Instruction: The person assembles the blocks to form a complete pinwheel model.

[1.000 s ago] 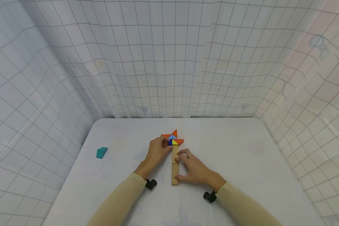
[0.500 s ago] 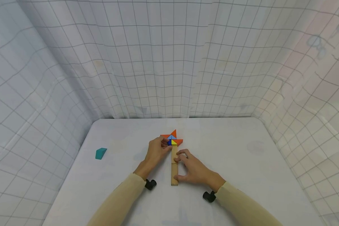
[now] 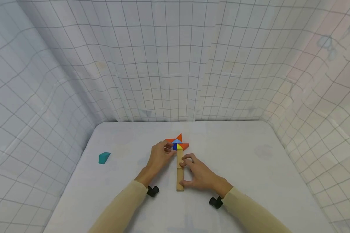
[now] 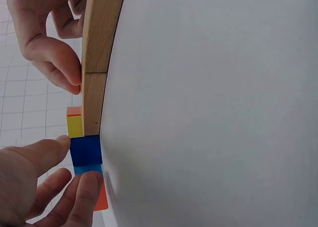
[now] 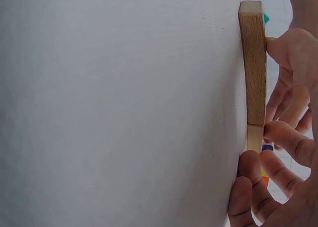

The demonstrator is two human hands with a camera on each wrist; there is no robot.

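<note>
Two long wooden blocks, the nearer one (image 3: 180, 178) and the farther one (image 3: 179, 155), lie end to end in a line on the table. At their far end is a pinwheel-like cluster of dark blue (image 4: 85, 151), light blue (image 3: 177, 141), yellow (image 4: 75, 126) and orange (image 3: 184, 146) blocks. My left hand (image 3: 158, 158) is on the cluster's left side, thumb tip at the dark blue block and fingertips by the light blue one. To the right of the wooden line, my right hand (image 3: 202, 174) rests its thumb on the nearer wooden block and curved fingertips along the farther one.
A teal block (image 3: 103, 158) lies apart on the left of the white table (image 3: 236, 145). White curtains with a grid pattern (image 3: 175, 64) rise behind the table and at both sides. Each wrist wears a black camera, one at the left sleeve (image 3: 153, 191).
My left hand has shifted slightly left, its fingers a little farther from the cluster. My right hand and the blocks keep their places; the head view has shifted a touch.
</note>
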